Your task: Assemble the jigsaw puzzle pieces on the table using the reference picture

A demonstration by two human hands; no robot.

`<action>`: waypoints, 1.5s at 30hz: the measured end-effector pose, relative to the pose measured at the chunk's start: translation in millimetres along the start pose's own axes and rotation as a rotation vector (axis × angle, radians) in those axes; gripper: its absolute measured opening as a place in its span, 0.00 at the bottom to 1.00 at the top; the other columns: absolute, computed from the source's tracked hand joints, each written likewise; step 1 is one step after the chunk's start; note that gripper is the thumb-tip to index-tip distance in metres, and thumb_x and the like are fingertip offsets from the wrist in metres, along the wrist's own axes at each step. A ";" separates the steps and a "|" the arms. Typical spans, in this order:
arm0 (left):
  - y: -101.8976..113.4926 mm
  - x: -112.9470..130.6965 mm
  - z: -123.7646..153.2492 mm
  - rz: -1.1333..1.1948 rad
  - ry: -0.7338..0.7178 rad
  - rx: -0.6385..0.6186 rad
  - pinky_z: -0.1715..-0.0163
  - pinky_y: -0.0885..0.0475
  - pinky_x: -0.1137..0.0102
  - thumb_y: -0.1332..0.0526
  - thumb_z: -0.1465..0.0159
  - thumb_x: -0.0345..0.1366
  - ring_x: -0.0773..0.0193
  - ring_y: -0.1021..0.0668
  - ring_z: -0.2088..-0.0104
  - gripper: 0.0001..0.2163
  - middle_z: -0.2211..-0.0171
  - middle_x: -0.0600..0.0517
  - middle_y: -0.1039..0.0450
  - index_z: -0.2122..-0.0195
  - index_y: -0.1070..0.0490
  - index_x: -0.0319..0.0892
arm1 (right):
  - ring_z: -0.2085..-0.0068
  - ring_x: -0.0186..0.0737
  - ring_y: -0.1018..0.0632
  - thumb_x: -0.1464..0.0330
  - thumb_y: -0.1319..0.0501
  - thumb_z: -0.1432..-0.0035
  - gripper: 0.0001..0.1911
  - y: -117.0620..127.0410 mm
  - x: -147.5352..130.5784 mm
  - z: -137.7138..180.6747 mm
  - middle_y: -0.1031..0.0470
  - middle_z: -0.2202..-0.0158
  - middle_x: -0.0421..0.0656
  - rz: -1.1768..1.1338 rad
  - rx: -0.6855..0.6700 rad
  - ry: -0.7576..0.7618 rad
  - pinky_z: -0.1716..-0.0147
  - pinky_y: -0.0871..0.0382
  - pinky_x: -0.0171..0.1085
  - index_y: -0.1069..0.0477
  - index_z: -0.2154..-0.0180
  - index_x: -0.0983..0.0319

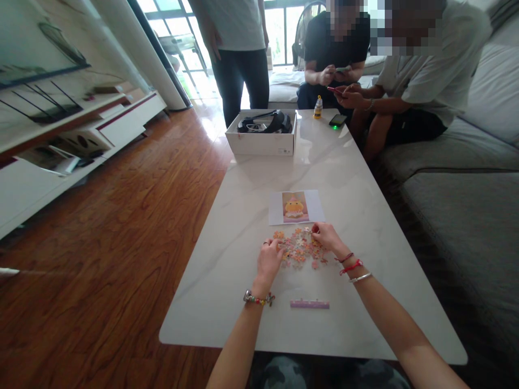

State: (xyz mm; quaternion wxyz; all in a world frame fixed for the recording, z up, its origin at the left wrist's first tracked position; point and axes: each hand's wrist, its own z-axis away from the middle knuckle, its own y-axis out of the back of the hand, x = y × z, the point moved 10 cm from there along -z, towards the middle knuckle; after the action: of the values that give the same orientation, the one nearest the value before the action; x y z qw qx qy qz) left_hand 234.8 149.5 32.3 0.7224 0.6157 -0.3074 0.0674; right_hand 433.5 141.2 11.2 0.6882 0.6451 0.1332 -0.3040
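A loose pile of small orange, pink and white jigsaw pieces (299, 249) lies on the table. My left hand (270, 260) is at the pile's left edge, fingers curled and closed; what they hold, if anything, is too small to make out. At the upper right of the pile, my right hand (327, 237) pinches a jigsaw piece between thumb and fingers. Just beyond the pile lies a white sheet with a printed picture (295, 207) of a yellow figure on it. Nearer to me is a straight purple strip of joined jigsaw pieces (309, 304), touched by neither hand.
The white marbled table (219, 302) has rounded corners. A white box (259, 145) holding a black headset stands at its far end. A small yellow-and-white bottle (318, 108) and a dark phone-like device (337, 121) are farther right. Two people sit with phones; another stands behind the box.
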 end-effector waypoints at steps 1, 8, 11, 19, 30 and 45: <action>0.6 -1.2 1.7 -0.004 0.001 -0.001 0.61 0.36 0.70 0.44 0.44 0.34 0.64 0.31 0.64 0.09 0.64 0.49 0.35 0.62 0.32 0.42 | 0.72 0.34 0.28 0.74 0.43 0.56 0.05 2.0 3.3 1.0 0.27 0.73 0.44 -0.021 -0.005 -0.012 0.72 0.38 0.31 0.30 0.74 0.65; -4.7 3.8 -1.6 0.020 -0.014 -0.008 0.61 0.36 0.71 0.45 0.44 0.34 0.65 0.30 0.64 0.09 0.64 0.49 0.35 0.63 0.31 0.42 | 0.73 0.34 0.27 0.69 0.41 0.59 0.11 1.7 19.0 13.9 0.26 0.74 0.42 -0.578 -0.074 -0.066 0.75 0.36 0.31 0.29 0.69 0.65; -12.7 25.0 -18.4 0.018 -0.047 -0.014 0.61 0.37 0.72 0.46 0.43 0.36 0.65 0.31 0.63 0.08 0.63 0.48 0.35 0.64 0.31 0.42 | 0.75 0.33 0.29 0.67 0.40 0.60 0.09 2.6 19.2 19.6 0.27 0.76 0.41 -0.682 -0.043 -0.098 0.77 0.37 0.31 0.29 0.73 0.65; -46.5 62.1 -57.4 -0.149 -0.019 -0.097 0.64 0.37 0.70 0.42 0.48 0.34 0.58 0.34 0.57 0.09 0.60 0.43 0.35 0.66 0.30 0.37 | 0.80 0.30 0.34 0.60 0.39 0.62 0.14 12.8 18.9 32.9 0.31 0.81 0.38 -0.799 0.057 -0.163 0.83 0.42 0.30 0.30 0.75 0.65; -47.1 62.3 -54.0 -0.134 0.007 -0.075 0.64 0.38 0.70 0.50 0.45 0.26 0.59 0.31 0.60 0.10 0.63 0.40 0.32 0.64 0.33 0.35 | 0.81 0.30 0.34 0.62 0.39 0.64 0.13 23.2 16.6 33.0 0.33 0.81 0.37 -0.868 0.130 -0.175 0.83 0.44 0.30 0.32 0.76 0.65; -36.5 38.5 -18.4 1.184 0.278 -0.267 0.80 0.42 0.79 0.38 0.55 0.38 0.73 0.29 0.77 0.11 0.77 0.54 0.32 0.71 0.33 0.39 | 0.77 0.31 0.31 0.62 0.39 0.61 0.15 32.5 -33.6 36.2 0.28 0.76 0.41 -0.850 -0.043 -0.023 0.79 0.39 0.30 0.29 0.70 0.65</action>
State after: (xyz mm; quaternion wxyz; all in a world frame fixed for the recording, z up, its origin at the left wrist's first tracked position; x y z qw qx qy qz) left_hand 289.7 147.3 20.7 0.6666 0.2307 -0.5056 0.4969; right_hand 419.0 113.8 61.5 0.5165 0.5150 0.3860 -0.5648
